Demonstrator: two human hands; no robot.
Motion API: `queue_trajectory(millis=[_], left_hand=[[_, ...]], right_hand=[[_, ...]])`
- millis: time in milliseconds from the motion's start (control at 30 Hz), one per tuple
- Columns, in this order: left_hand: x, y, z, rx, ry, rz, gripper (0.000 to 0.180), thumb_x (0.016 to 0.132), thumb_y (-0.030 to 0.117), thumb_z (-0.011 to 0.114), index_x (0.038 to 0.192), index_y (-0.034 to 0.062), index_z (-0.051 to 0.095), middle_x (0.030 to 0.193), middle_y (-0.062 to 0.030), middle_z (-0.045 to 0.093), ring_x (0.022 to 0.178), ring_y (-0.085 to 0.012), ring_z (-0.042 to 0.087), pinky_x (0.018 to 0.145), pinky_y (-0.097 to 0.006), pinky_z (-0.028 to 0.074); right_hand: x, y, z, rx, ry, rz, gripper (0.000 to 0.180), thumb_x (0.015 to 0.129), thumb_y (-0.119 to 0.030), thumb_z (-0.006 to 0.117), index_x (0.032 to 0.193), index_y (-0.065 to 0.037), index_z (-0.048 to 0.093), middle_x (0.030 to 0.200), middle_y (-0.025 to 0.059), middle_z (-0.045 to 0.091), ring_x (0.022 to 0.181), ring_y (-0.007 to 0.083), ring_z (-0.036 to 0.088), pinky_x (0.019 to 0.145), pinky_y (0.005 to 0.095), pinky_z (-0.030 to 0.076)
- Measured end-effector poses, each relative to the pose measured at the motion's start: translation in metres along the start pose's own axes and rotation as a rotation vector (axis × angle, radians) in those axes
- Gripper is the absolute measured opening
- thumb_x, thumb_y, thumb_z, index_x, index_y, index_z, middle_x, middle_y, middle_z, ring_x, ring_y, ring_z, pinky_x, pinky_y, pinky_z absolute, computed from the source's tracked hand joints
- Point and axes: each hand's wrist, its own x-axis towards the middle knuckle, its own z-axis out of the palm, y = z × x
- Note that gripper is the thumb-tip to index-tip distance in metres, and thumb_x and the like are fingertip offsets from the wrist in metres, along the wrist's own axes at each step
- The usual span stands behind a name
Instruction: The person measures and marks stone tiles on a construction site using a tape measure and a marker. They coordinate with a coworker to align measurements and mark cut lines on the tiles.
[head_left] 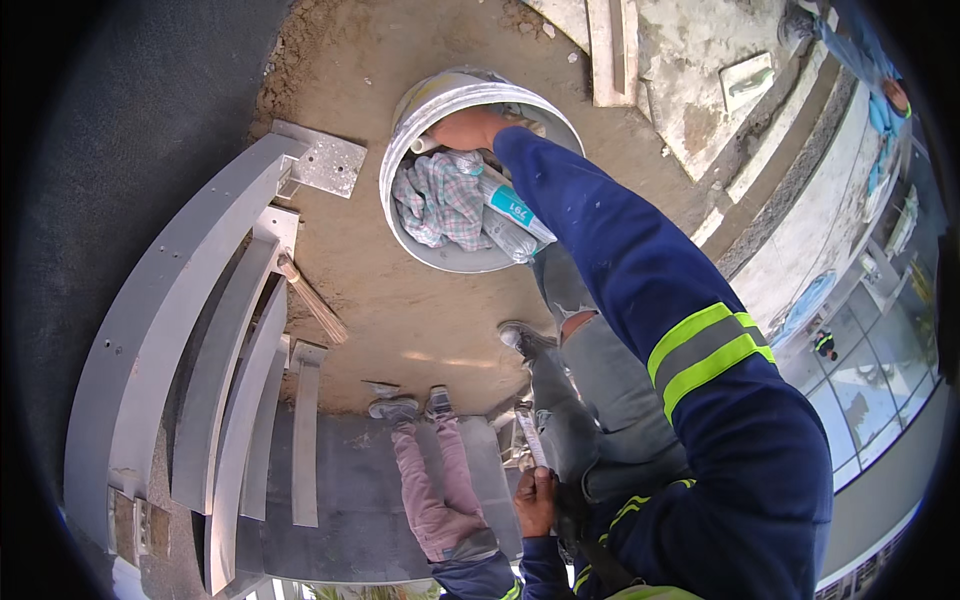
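My right hand [466,130] reaches into a white bucket [390,205] smeared with grey, its wrist over the far part of the opening. Its fingers are mostly hidden, so I cannot make out a grip. Beside it shows the end of a white tube [425,144]. A crumpled checked cloth [447,203] and a clear-and-blue sealant pack [512,205] lie in the bucket nearer to me. Low in the view, my left hand [534,502] is closed around the lower end of a slim whitish tool [532,440] with dark marks; its exact kind is unclear.
Curved grey metal beams [150,290] with end plates [325,160] stand at the left. A wooden-handled brush or stick [312,300] leans there. A person in pink trousers [435,490] stands close by. Pale boards [612,50] and slabs lie at the far right; another person [870,70] is beyond.
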Motion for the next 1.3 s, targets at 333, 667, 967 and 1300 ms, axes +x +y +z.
queue_trajectory(millis=[333,667,967,1300], left_hand=[[0.002,-0.018,0.023,-0.194,0.005,-0.142,0.042,0.111,0.038,0.059,0.094,0.0013,0.07,0.078,-0.0029,0.067,0.075,-0.0125,0.06,0.07,-0.031,0.049],[0.021,-0.048,0.058,-0.363,-0.085,-0.174,0.041,0.111,0.039,0.06,0.096,0.0016,0.069,0.083,-0.0037,0.066,0.081,-0.0118,0.058,0.074,-0.031,0.049],[0.021,-0.044,0.075,-0.429,-0.074,-0.248,0.042,0.11,0.041,0.062,0.097,0.0017,0.069,0.084,-0.003,0.066,0.081,-0.011,0.057,0.075,-0.03,0.048],[-0.034,-0.061,0.064,-0.402,0.107,0.061,0.042,0.109,0.039,0.063,0.096,-0.0011,0.07,0.076,-0.0029,0.062,0.074,-0.0128,0.054,0.068,-0.032,0.046]], right_hand=[[0.028,0.016,0.014,-0.118,0.151,0.488,0.043,0.1,-0.033,0.056,0.135,-0.013,0.071,0.145,0.011,0.066,0.131,0.0338,0.064,0.112,0.0479,0.049],[-0.007,-0.001,0.0,-0.36,0.061,0.56,0.041,0.1,-0.034,0.059,0.132,-0.011,0.073,0.142,0.0126,0.067,0.127,0.0357,0.065,0.109,0.0475,0.05],[-0.018,-0.011,-0.004,-0.469,-0.052,0.552,0.04,0.1,-0.034,0.062,0.128,-0.009,0.074,0.14,0.0141,0.068,0.123,0.0375,0.067,0.106,0.0471,0.052],[-0.24,-0.164,-0.145,-0.087,0.149,0.186,0.021,0.096,-0.018,0.074,0.11,-0.002,0.079,0.127,0.017,0.071,0.105,0.0326,0.073,0.096,0.039,0.057]])
